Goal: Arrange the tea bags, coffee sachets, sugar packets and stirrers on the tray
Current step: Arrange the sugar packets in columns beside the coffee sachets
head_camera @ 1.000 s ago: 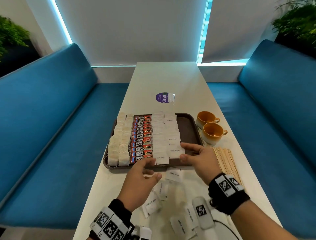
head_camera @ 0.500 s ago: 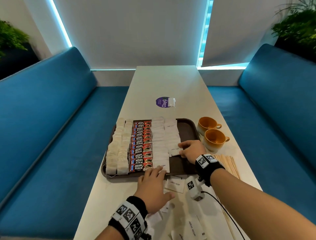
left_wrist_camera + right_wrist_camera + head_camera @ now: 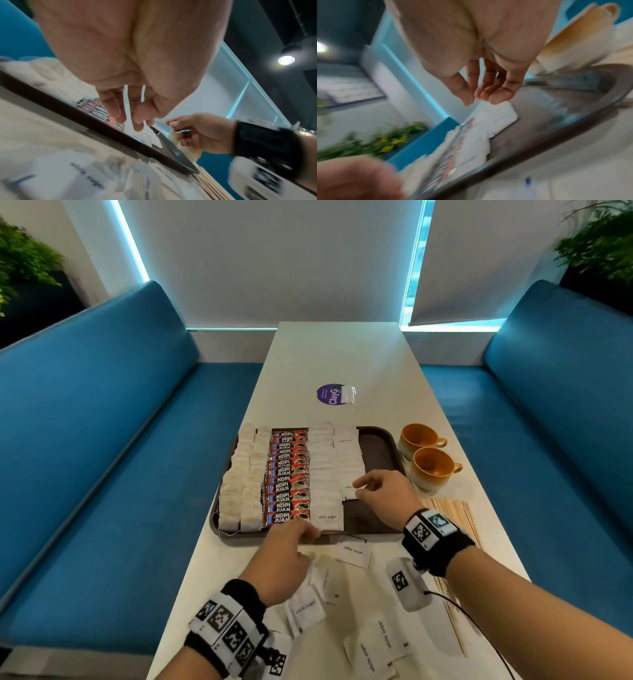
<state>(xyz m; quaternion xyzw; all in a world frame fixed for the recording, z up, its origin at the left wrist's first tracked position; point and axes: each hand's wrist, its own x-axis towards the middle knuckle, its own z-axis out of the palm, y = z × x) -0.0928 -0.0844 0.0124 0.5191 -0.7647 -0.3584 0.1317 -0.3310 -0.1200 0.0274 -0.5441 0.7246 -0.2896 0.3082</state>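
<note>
A flat paper sugar packet (image 3: 350, 490) is being touched by the right hand's (image 3: 387, 497) loosely spread fingers (image 3: 498, 94) on the glossy brown tray (image 3: 376, 446). Another packet (image 3: 327, 518) is being pressed by the left hand's (image 3: 281, 563) straight fingers (image 3: 139, 120) near the tray's front rim.

left hand's fingertips (image 3: 137, 121) on a white packet (image 3: 145, 136) inside the dark tray rim (image 3: 102, 128), right hand (image 3: 202, 134) nearby
</note>
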